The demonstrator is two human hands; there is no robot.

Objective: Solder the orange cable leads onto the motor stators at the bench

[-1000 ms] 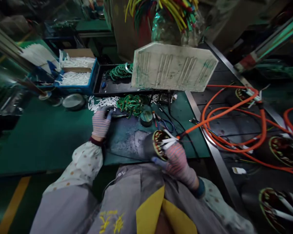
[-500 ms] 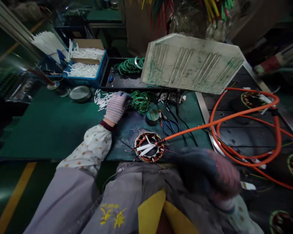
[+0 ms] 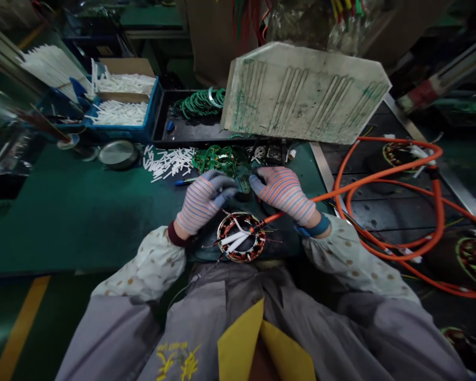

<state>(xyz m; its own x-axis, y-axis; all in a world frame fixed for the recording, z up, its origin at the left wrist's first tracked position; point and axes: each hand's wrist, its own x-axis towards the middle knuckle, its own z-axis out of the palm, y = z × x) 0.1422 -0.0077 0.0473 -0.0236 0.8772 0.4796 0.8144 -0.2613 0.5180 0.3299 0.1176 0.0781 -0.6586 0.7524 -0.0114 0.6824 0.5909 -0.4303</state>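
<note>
The coil ring (image 3: 257, 244) lies on the desk (image 3: 71, 222), white sleeves (image 3: 235, 242) already over some leads and the orange cable (image 3: 357, 184) joining from two o'clock; some thin wires stick out uncovered. At its eleven and one o'clock, left hand (image 3: 204, 198) and right hand (image 3: 285, 193) have curved fingers, slightly apart; whether they touch the tin (image 3: 244, 184), I cannot tell.

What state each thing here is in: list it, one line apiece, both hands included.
Left hand: gloved, fingers bent, grip unclear
Right hand: gloved, fingers bent, grip unclear
Round tin: partly hidden
Wound ring: on the bench, windings facing up
Orange cable: partly looped
Blue box: open, filled
Black tray: open, holding green coils
Loose white sleeves: scattered
Pale board: tilted, stained
Blue pen: lying flat
</note>
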